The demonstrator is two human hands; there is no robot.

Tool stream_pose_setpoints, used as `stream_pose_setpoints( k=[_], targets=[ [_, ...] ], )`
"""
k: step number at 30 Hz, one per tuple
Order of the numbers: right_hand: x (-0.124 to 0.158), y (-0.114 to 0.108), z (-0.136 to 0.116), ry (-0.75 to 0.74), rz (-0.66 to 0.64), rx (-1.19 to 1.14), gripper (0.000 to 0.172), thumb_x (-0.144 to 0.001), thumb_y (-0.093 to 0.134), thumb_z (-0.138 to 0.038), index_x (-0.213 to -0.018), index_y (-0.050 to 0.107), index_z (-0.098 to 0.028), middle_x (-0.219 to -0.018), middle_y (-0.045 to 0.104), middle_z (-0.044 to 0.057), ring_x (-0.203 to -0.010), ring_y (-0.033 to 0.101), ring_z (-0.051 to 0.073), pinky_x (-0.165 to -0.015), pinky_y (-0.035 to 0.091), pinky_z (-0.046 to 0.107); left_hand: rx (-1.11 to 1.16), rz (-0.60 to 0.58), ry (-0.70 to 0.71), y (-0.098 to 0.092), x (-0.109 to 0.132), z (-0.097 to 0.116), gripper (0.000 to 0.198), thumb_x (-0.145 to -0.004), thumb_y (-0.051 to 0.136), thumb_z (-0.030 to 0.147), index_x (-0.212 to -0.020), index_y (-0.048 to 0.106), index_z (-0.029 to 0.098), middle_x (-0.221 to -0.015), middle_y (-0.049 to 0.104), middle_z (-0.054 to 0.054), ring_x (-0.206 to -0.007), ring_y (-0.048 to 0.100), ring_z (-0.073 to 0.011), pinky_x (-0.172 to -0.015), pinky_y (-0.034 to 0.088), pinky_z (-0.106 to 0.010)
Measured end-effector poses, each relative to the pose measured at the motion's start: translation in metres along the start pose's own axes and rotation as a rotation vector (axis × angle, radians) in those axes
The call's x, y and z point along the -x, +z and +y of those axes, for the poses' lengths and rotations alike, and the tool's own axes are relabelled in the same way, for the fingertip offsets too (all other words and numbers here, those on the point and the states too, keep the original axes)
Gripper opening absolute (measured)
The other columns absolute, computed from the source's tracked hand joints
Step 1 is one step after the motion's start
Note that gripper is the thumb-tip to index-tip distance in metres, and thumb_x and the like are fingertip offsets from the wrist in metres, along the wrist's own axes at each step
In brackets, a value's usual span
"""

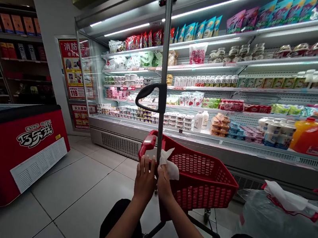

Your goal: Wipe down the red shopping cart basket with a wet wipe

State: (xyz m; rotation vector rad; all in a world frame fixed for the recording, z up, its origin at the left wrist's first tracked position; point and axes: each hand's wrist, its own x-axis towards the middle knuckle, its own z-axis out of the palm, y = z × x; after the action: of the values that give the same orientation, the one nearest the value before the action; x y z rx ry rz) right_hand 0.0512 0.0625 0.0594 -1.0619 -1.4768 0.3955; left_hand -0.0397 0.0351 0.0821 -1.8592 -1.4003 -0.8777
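Observation:
A red plastic shopping basket on wheels (204, 174) stands on the tiled floor in front of me. Its grey telescopic pole (163, 75) rises from the near end, with a black loop handle (150, 95) partway up. My left hand (145, 179) presses against the base of the pole, fingers closed together. My right hand (164, 180) holds a white cloth (169, 165) against the pole and the basket's red end piece (148, 143). My knees in dark trousers show at the bottom.
A lit open chiller (227, 85) with shelves of dairy, drinks and snacks runs across the back. A red chest freezer (12, 148) stands at the left. A large clear water bottle (286, 231) sits at the right. Dark shelves (9, 51) fill the far left.

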Motion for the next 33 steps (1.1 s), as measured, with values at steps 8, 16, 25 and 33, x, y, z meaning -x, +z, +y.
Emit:
stream_pose_setpoints(
  k=[8,16,25,33],
  targets=[
    [-0.002,-0.032,0.012,-0.114,-0.061,0.124,0.054,-0.110,0.026,-0.038,-0.160,0.039,-0.024,-0.153,0.056,0.010,-0.144,0.049,0.025,-0.120,0.041,0.049,0.029,-0.011,0.033,-0.008,0.003,0.019,0.087,-0.096,0.055,0.014,-0.168,0.006,0.014,-0.172,0.008,-0.023,-0.159,0.017,-0.0383,-0.124,0.033,-0.059],
    [0.018,-0.066,0.035,-0.427,-0.096,0.564,0.065,-0.105,0.035,-0.023,-0.168,0.017,-0.024,-0.159,0.048,0.011,-0.146,0.044,0.028,-0.122,0.038,0.055,0.056,-0.018,0.020,-0.009,0.003,0.023,0.093,-0.091,0.059,0.018,-0.167,0.005,0.009,-0.173,0.004,-0.023,-0.160,0.011,-0.0379,-0.127,0.027,-0.059],
    [0.020,-0.072,0.064,-0.430,-0.096,0.673,0.066,-0.103,0.037,-0.022,-0.167,0.020,-0.018,-0.160,0.046,0.016,-0.146,0.042,0.034,-0.120,0.036,0.061,0.000,-0.090,0.371,0.003,0.004,0.046,0.076,-0.096,0.040,0.009,-0.167,0.011,0.009,-0.173,0.019,-0.010,-0.160,0.019,-0.0219,-0.130,0.027,-0.040],
    [0.020,-0.120,0.098,-0.321,-0.073,0.759,0.056,-0.104,0.033,-0.023,-0.160,0.037,-0.018,-0.145,0.057,0.015,-0.137,0.050,0.031,-0.118,0.038,0.055,0.059,-0.180,0.348,0.006,-0.003,0.017,0.094,-0.082,0.045,0.003,-0.168,0.010,0.016,-0.174,0.018,-0.007,-0.161,0.014,-0.0196,-0.134,0.012,-0.044]
  ],
)
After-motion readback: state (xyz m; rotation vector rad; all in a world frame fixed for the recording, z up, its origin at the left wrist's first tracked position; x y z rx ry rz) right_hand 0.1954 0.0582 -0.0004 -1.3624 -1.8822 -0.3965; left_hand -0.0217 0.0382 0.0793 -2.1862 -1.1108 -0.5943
